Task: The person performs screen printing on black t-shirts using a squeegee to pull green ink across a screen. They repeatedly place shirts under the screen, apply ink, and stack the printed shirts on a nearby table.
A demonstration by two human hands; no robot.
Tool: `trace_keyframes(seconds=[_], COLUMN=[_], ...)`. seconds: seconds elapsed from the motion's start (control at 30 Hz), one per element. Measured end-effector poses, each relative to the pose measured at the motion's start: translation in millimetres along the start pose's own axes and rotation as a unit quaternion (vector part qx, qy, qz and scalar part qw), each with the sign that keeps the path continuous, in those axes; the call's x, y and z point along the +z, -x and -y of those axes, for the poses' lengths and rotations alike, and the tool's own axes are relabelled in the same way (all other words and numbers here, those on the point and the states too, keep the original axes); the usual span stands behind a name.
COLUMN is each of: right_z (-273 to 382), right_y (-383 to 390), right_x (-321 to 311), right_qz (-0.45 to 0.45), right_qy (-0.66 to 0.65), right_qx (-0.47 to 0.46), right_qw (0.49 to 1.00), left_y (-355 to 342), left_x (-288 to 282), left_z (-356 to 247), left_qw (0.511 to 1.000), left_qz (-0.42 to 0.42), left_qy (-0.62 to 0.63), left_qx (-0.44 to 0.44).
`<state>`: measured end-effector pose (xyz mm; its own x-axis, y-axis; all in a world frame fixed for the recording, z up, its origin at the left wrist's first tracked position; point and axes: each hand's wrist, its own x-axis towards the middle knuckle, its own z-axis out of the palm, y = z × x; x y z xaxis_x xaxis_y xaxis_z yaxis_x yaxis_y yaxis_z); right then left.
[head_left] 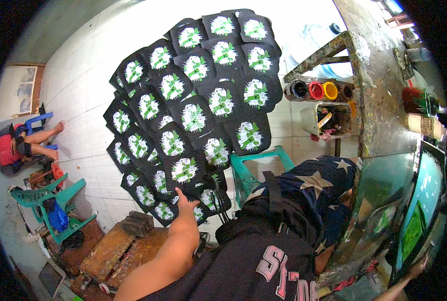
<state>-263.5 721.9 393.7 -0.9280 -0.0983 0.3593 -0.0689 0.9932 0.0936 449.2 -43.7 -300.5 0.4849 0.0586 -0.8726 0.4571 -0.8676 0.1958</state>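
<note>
Left hand point(185, 200), open and empty, touches the nearest printed black cloth point(183, 170) just beyond it.

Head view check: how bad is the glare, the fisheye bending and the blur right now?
Head view: floor tiles blow out white at top; the table edge bends with the fisheye; black corners vignette; printed black pieces are sharp; left hand clear, right hand dim near the rim.

You've got bright daylight blowing out the floor point(303, 20) at top, heavy fisheye bending, black vignette corners, soft rim blur
</note>
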Motion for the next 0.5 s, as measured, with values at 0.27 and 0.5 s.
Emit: trace_keyframes(seconds=[0.27,0.5], right_z=[21.4,31.3], right_y=[21.3,20.5], right_x=[3.5,11.7], right_qz=[-0.007,-0.019], right_qy=[0.068,0.041], right_qx=[0.041,-0.232], right_qw=[0.997,0.972], left_y=[-8.2,174.2], left_x=[46.2,232.9], left_z=[-20.3,-80.6], left_qw=[0.956,0.633], left_qz=[0.096,0.359], left_qy=[-0.262,-0.381], left_qx=[0.094,0.571])
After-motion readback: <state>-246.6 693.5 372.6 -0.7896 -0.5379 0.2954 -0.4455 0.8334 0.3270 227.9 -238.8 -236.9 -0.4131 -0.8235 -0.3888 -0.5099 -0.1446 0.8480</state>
